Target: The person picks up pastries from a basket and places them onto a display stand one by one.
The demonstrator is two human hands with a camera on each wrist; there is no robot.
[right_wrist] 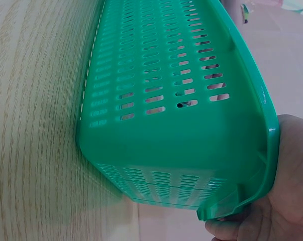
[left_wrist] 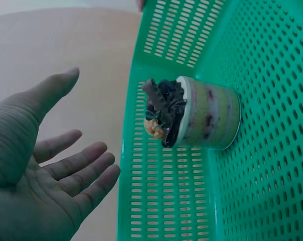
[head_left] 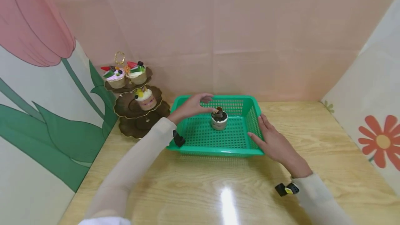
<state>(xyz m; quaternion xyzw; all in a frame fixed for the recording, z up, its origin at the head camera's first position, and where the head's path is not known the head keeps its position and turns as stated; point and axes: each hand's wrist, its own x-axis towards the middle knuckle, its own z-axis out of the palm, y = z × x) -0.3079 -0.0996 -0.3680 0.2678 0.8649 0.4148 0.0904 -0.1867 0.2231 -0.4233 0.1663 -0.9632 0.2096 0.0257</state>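
Note:
A dessert cup (head_left: 219, 122) with layered sides and a dark chocolate topping stands upright in a green plastic basket (head_left: 215, 151). My left hand (head_left: 195, 107) hovers over the basket just left of the cup, fingers spread and holding nothing. The left wrist view shows this hand (left_wrist: 56, 160) apart from the cup (left_wrist: 206, 113), palm facing it. At the basket's right end, my right hand (head_left: 275, 141) grips the rim, thumb on the inner side and fingers outside. The rim partly hides those fingers in the right wrist view, where the hand (right_wrist: 287, 186) wraps the corner.
Left of the basket is a brown three-tier stand (head_left: 131, 108). Two decorated cupcakes, one purple-topped (head_left: 116, 79) and one cream-topped (head_left: 136, 75), sit on its top tier, and another dessert cup (head_left: 146, 100) is on the middle one. Behind the wooden table (head_left: 187, 186) hangs a pink backdrop (head_left: 237, 44).

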